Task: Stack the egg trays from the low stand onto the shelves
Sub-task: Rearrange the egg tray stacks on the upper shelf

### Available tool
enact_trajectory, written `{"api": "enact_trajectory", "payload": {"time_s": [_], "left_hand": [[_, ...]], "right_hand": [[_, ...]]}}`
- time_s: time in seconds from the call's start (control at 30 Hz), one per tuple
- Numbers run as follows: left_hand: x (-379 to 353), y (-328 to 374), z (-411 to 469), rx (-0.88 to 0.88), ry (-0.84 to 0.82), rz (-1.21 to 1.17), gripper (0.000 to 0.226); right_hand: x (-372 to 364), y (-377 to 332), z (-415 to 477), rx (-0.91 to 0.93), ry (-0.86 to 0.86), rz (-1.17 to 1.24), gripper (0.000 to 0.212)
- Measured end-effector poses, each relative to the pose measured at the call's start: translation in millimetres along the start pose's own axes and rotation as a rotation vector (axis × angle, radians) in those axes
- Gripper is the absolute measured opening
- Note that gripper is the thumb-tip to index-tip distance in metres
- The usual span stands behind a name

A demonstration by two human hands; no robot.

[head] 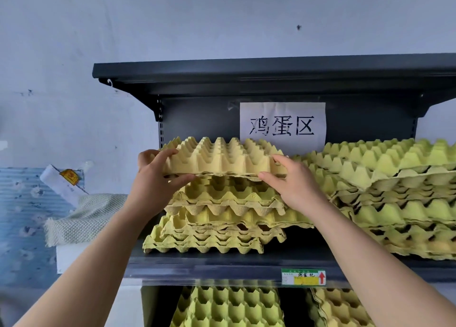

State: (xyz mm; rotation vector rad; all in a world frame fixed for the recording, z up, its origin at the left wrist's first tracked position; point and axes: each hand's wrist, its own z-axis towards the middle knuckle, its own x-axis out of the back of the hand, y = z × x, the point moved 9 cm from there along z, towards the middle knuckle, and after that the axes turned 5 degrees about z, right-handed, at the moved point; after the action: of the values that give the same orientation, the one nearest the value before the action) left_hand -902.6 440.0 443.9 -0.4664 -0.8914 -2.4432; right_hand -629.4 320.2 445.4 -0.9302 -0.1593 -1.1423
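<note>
we pinch one egg tray (219,157) with left hand (158,176) and right hand (293,181), lowering it onto the left stack (212,218); next, align, then release.

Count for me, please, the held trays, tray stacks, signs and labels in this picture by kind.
Held egg tray: 1
Tray stacks on middle shelf: 2
Tray stacks on lower shelf: 2
Paper sign: 1
Shelf label: 1
Total: 7
</note>
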Motion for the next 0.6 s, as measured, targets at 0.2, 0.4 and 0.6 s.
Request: {"api": "enact_trajectory", "payload": {"time_s": [0.2,0.4,0.6], "left_hand": [[-9,-16,-22,0.006,-0.045,0.018,0.07],[-8,-12,-27,-0.014,-0.019,0.021,0.07],[-16,-14,-29,-0.015,-0.051,0.017,0.074]], "right_hand": [[-11,6,-17,-0.023,-0.036,-0.014,0.065],[-5,2,-18,-0.011,-0.003,0.008,0.062],[-11,11,-20,-0.037,-0.006,0.026,0.065]]}}
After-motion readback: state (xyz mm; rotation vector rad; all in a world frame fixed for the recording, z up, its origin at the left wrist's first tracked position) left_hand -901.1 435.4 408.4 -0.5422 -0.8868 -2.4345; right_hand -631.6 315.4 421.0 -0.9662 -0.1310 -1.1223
